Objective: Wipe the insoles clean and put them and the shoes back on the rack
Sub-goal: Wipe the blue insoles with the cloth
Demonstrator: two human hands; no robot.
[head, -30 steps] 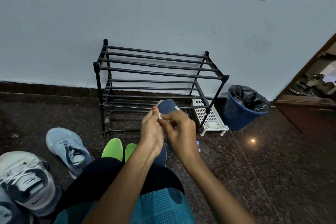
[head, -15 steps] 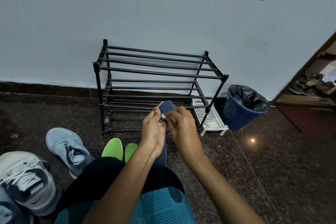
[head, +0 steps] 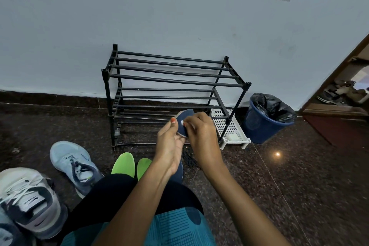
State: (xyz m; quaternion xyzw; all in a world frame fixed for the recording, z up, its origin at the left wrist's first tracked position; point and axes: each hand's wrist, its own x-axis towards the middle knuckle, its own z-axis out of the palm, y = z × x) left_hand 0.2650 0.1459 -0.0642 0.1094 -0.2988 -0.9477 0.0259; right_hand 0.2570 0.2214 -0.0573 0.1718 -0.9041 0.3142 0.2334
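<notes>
A person seated on the dark stone floor (head: 299, 185) works on a navy insole (head: 185, 118), held up in front of the lowest tier of a black rack (head: 169, 75) that stands against the wall (head: 99, 26). The left hand (head: 169, 146) grips the insole from the side, fingers curled behind it and thumb raised along its edge. The right hand (head: 201, 138) pinches a small white wipe (head: 182, 123) in closed fingers and presses it against the insole's face.

Two green insoles (head: 123, 164) lie side by side on the floor just in front of the rack, partly hidden by the person's knee. A second navy insole (head: 180, 173) shows as a sliver beneath the left wrist. A blue shoe (head: 75, 164) sits on the floor to the left of the green pair, and a white shoe (head: 30, 199) lies nearer the person, by the lower left corner of the view.

At the rack's right end a white perforated tray (head: 229, 128) rests on the floor, with a blue bin (head: 265, 124) lined in black plastic just beside it, near the wall.
</notes>
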